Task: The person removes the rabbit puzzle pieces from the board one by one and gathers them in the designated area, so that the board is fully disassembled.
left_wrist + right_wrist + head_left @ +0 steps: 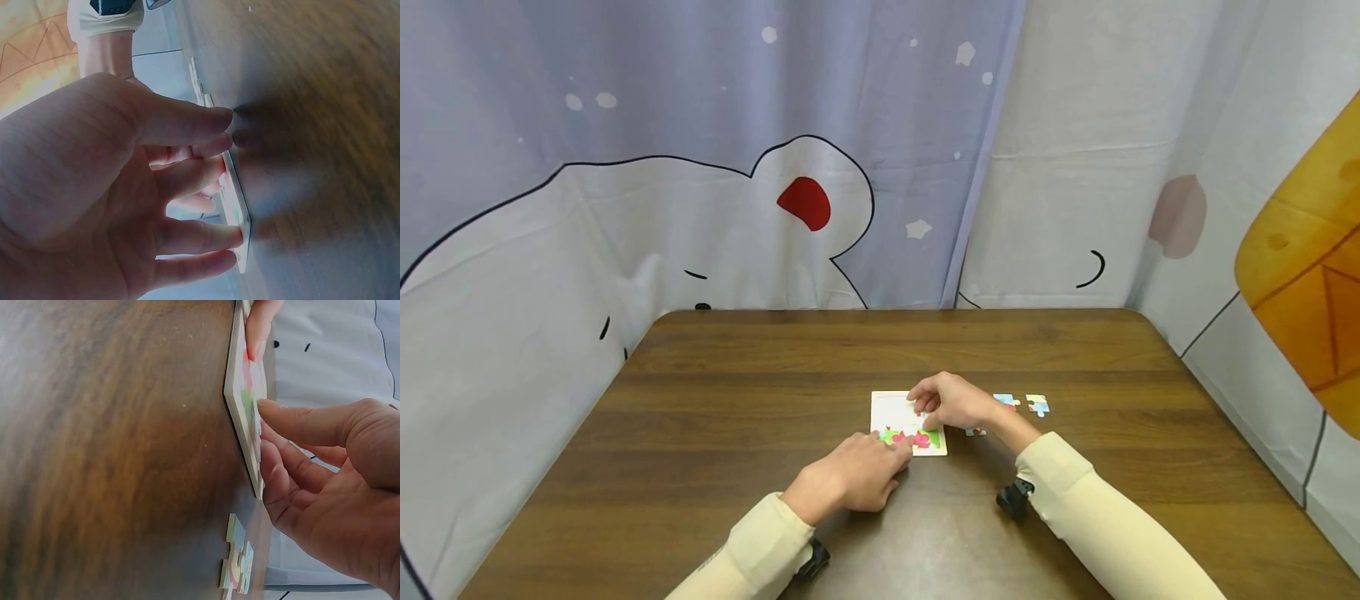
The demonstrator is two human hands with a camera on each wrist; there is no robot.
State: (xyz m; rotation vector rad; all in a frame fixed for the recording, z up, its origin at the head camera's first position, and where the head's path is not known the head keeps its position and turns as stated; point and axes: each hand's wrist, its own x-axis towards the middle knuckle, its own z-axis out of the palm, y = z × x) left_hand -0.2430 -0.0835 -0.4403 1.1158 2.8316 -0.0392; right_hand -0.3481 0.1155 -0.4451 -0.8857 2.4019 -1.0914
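A square jigsaw puzzle board with a pale frame lies flat on the table, pink and green picture pieces along its near side. My left hand rests at the near left of the board, fingertips pressing on it; in the left wrist view the thumb reaches down beside the near edge. Over the board's right half, my right hand has its thumb and curled fingers around a small puzzle piece, low at the board's surface. The fingers hide most of that piece.
To the right of the board lie several loose puzzle pieces, among them a blue one, a yellow and blue one and one partly under the right wrist. The brown wooden table ends at a printed curtain behind.
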